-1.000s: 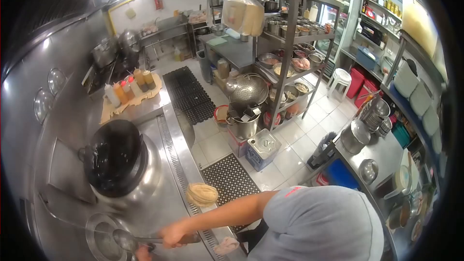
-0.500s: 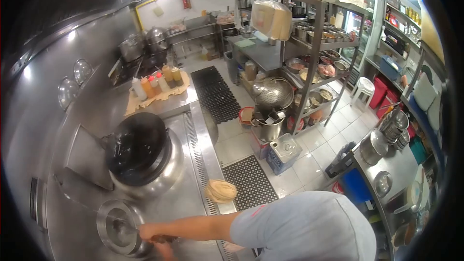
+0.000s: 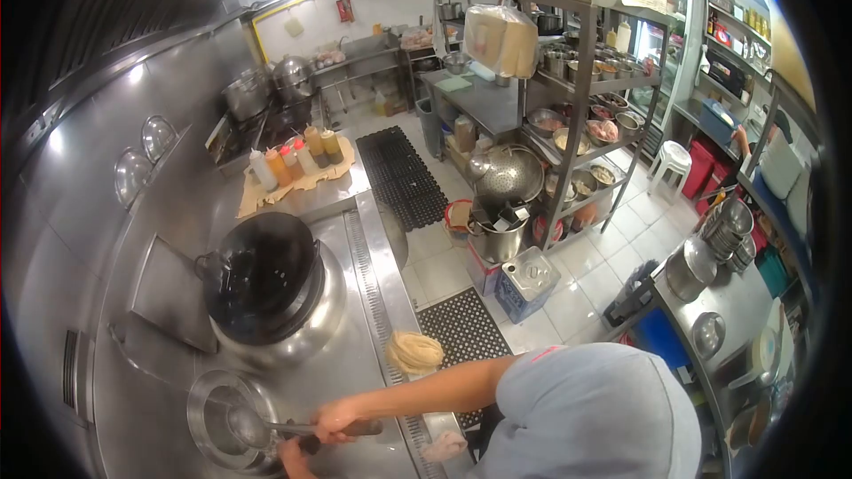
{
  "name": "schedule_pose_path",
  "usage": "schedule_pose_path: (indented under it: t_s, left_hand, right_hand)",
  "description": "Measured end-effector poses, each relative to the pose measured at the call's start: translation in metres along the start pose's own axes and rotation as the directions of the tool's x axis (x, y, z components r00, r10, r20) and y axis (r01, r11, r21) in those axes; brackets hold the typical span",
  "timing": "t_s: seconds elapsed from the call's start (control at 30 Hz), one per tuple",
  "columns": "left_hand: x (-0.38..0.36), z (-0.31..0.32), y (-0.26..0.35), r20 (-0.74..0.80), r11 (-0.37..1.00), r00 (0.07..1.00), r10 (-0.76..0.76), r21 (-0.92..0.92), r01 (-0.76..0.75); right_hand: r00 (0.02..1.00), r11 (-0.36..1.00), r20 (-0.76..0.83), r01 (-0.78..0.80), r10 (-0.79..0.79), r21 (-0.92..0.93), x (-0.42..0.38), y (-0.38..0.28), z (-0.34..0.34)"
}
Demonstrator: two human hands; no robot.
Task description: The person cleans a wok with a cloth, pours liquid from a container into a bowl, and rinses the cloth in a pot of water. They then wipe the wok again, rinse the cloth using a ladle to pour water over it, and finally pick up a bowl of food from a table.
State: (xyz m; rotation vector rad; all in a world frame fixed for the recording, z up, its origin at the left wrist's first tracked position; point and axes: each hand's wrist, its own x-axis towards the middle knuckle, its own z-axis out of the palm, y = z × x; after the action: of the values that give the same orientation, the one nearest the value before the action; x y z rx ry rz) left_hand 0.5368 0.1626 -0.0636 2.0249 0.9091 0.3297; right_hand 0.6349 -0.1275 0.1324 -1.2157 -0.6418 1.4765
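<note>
My right hand (image 3: 335,420) is closed around the handle of a metal ladle (image 3: 248,426). The ladle's bowl is over a round, wide-rimmed metal vessel (image 3: 197,408) set in the steel counter. Close below, my left hand (image 3: 293,459) is closed beside the vessel's near rim. A short dark handle (image 3: 310,444) shows next to its fingers, but what it belongs to is hidden. Beyond the vessel, a large black wok (image 3: 259,275) sits tilted on a round steel burner ring. Small pale bits lie in the wok.
A folded tan cloth (image 3: 414,352) and a crumpled pinkish cloth (image 3: 445,446) lie along the counter's right edge. Several squeeze bottles (image 3: 302,156) stand on cardboard past the wok. On the floor are black mats (image 3: 404,177) and a square metal tin (image 3: 528,282). Shelving (image 3: 581,89) holds many bowls.
My right hand has drawn back to the right with the ladle, so its handle now shows plainly. My left hand has come closer to the vessel's rim. The view has shifted slightly.
</note>
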Motion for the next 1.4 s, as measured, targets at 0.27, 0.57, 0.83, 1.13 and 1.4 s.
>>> schedule_pose_path:
  t_s: [0.27, 0.57, 0.83, 1.13, 1.4]
  left_hand:
    - [-0.032, -0.012, 0.054, 0.172, 0.884, 0.981, -0.085, -0.441, 0.154]
    - [-0.057, 0.036, 0.003, -0.126, 0.980, 0.985, 0.116, 0.175, -0.093]
    - [-0.012, 0.021, 0.042, 0.285, 0.982, 0.942, -0.177, -0.011, 0.187]
    - [0.025, -0.020, 0.057, 0.219, 0.887, 0.882, -0.417, 0.310, 0.342]
    - [-0.082, -0.012, 0.068, 0.264, 0.700, 0.788, -0.557, -0.361, 0.616]
  right_hand:
    - [0.882, 0.564, -0.048, 0.257, -0.470, -0.785, 0.066, -0.013, -0.015]
    - [0.739, 0.749, 0.124, 0.649, -0.662, 0.131, 0.244, 0.041, -0.037]
    - [0.974, 0.912, 0.192, -0.182, 0.117, 0.369, 0.062, -0.031, -0.057]
    - [0.922, 0.756, -0.079, 0.260, -0.379, -0.600, -0.041, 0.035, -0.064]
    - [0.943, 0.502, -0.286, -0.167, -0.171, -0.849, -0.129, 0.128, -0.072]
